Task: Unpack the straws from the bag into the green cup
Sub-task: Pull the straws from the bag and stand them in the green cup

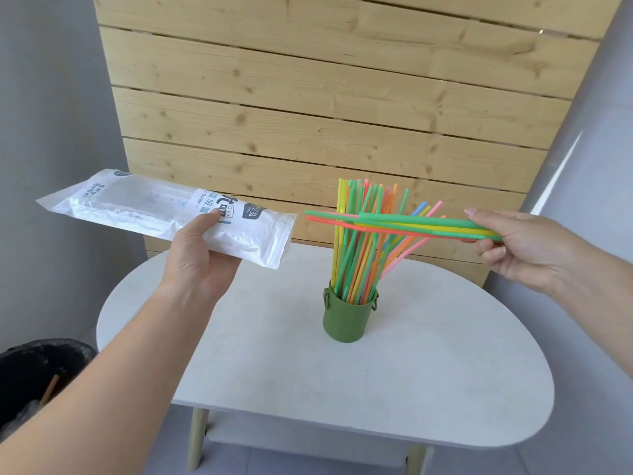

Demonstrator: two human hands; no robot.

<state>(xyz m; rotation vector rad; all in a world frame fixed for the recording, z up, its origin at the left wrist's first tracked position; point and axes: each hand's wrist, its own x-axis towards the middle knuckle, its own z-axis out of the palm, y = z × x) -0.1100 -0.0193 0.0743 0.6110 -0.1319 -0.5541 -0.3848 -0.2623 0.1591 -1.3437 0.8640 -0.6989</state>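
Between the right hand (pixel 524 250)'s pinching thumb and curled fingers, a few thin plastic straws (pixel 404 226) lie level above the round green cup (pixel 346 320); the left hand (pixel 202 255)'s fingers clasp the crinkly translucent bag (pixel 137 207).

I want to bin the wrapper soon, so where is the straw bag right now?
In the head view the bag is held in the air by the left hand, up and left of the green cup.

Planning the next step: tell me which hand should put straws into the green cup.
Right. The right hand holds straws just above the green cup; the left hand only grips the bag, off to the side.
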